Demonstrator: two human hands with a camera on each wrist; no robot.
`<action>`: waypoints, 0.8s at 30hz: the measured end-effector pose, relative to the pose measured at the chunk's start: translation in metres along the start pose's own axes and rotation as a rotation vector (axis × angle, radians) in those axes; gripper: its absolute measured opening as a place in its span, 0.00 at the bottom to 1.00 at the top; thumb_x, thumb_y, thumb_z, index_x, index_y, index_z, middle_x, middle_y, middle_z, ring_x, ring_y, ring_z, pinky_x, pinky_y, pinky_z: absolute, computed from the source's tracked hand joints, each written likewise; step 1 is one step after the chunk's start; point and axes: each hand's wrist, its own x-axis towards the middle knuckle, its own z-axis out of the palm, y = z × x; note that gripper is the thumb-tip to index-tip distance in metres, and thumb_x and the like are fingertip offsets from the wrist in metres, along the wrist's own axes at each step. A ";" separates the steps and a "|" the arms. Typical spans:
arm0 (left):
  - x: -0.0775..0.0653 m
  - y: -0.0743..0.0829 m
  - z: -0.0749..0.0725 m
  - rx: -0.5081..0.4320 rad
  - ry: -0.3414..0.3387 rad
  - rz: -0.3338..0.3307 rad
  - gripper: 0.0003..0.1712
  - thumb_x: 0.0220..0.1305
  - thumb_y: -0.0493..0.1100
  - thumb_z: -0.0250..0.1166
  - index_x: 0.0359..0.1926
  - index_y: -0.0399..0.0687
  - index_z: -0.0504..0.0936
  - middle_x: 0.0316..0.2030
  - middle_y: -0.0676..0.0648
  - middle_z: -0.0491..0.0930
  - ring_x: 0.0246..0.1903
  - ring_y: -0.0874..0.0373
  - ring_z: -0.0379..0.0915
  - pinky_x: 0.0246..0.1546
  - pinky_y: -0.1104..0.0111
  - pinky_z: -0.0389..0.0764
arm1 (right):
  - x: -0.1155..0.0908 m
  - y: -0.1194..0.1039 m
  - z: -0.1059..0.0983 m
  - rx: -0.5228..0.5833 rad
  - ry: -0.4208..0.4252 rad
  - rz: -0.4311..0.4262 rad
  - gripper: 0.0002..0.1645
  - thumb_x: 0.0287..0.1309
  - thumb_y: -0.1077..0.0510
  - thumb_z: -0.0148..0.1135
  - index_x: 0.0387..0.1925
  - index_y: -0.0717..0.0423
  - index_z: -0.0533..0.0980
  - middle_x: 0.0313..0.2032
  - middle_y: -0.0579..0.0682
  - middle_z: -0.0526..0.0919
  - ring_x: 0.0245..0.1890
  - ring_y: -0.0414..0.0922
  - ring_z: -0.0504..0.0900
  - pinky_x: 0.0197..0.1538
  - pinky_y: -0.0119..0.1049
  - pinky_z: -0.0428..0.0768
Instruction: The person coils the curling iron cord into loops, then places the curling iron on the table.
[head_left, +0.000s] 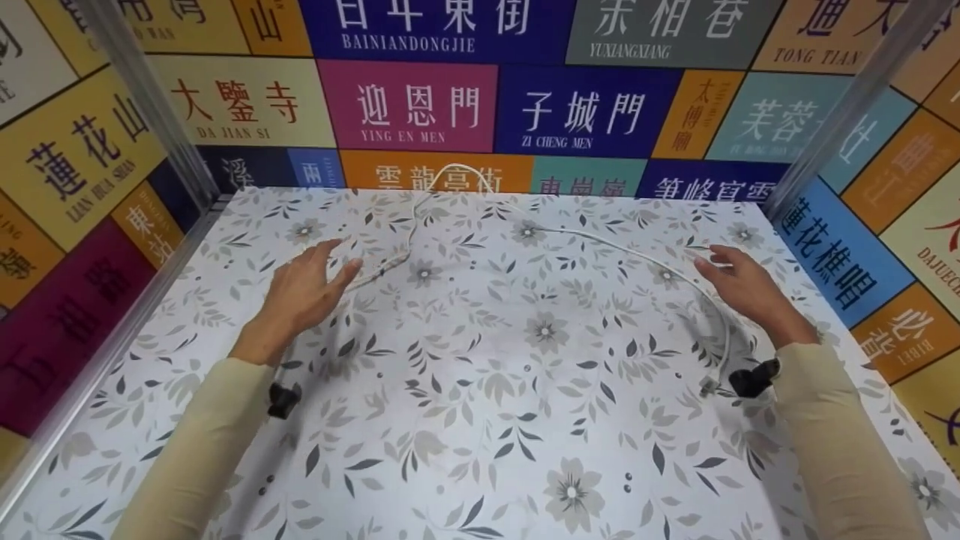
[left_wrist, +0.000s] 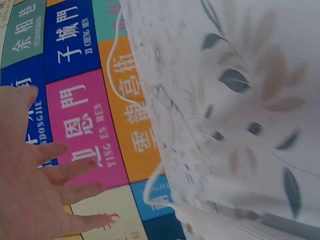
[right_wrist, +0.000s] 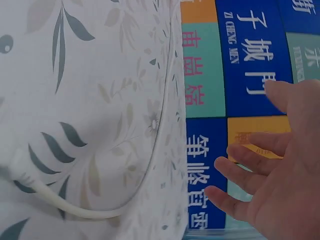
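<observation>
A thin white cable [head_left: 675, 271] lies in a wide arc across the table, its middle looping up at the far edge. One end, with a small pale plug [head_left: 707, 386], lies near the right wrist; in the right wrist view this plug [right_wrist: 20, 170] looks white and blurred. Toward the left, the cable runs in behind the left hand [head_left: 300, 289], which hovers over the table with fingers spread and holds nothing. The right hand [head_left: 750, 289] is also raised with loose, parted fingers, just beyond the cable's right-hand bend. Both palms face inward.
The table [head_left: 480, 450] has a white cover with grey leaves and flowers. Behind and beside it stand panels [head_left: 409, 109] of coloured blocks with Chinese lettering. Clear upright posts [head_left: 161, 112] rise at the back corners. Each wrist bears a small black camera [head_left: 754, 379].
</observation>
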 end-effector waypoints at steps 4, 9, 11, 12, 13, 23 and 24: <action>-0.011 -0.024 0.001 -0.042 0.053 -0.018 0.48 0.74 0.72 0.36 0.75 0.37 0.58 0.68 0.28 0.67 0.66 0.30 0.63 0.66 0.37 0.62 | -0.001 0.012 0.002 0.014 -0.005 0.033 0.52 0.72 0.30 0.39 0.78 0.63 0.44 0.74 0.73 0.54 0.73 0.71 0.54 0.67 0.68 0.62; -0.024 -0.048 0.005 -0.082 0.099 -0.071 0.43 0.76 0.68 0.40 0.72 0.36 0.62 0.64 0.27 0.70 0.63 0.30 0.66 0.60 0.37 0.67 | -0.003 0.026 0.005 -0.003 -0.012 0.073 0.49 0.74 0.35 0.42 0.76 0.70 0.47 0.71 0.77 0.56 0.70 0.72 0.57 0.67 0.67 0.63; -0.028 -0.055 0.008 -0.094 0.127 -0.092 0.41 0.76 0.65 0.43 0.71 0.36 0.64 0.61 0.27 0.72 0.60 0.31 0.69 0.56 0.38 0.70 | -0.003 0.030 0.004 -0.020 -0.040 0.091 0.50 0.74 0.35 0.43 0.75 0.71 0.46 0.71 0.78 0.55 0.69 0.73 0.59 0.67 0.67 0.63; -0.030 -0.057 0.009 -0.099 0.141 -0.107 0.39 0.76 0.64 0.44 0.70 0.36 0.64 0.60 0.28 0.72 0.59 0.32 0.71 0.55 0.38 0.71 | -0.004 0.032 0.004 -0.028 -0.066 0.100 0.51 0.74 0.35 0.43 0.75 0.71 0.45 0.71 0.78 0.54 0.68 0.74 0.59 0.67 0.67 0.63; -0.032 -0.060 0.010 -0.103 0.152 -0.122 0.39 0.76 0.63 0.45 0.70 0.35 0.65 0.60 0.27 0.72 0.58 0.32 0.71 0.54 0.38 0.72 | -0.005 0.034 0.004 -0.038 -0.092 0.108 0.52 0.73 0.34 0.43 0.75 0.72 0.44 0.71 0.78 0.53 0.68 0.74 0.58 0.67 0.67 0.62; -0.047 -0.068 0.011 -0.159 0.162 -0.270 0.40 0.73 0.56 0.55 0.70 0.29 0.60 0.59 0.24 0.70 0.56 0.29 0.70 0.53 0.40 0.72 | -0.008 0.053 0.006 -0.125 -0.231 0.170 0.54 0.71 0.39 0.53 0.73 0.77 0.43 0.67 0.82 0.56 0.62 0.73 0.67 0.61 0.63 0.72; -0.048 -0.068 0.012 -0.170 0.157 -0.294 0.41 0.72 0.56 0.56 0.71 0.29 0.59 0.59 0.23 0.69 0.57 0.29 0.69 0.53 0.39 0.72 | -0.007 0.054 0.006 -0.132 -0.236 0.164 0.53 0.71 0.41 0.54 0.73 0.77 0.44 0.66 0.82 0.57 0.61 0.72 0.69 0.59 0.61 0.73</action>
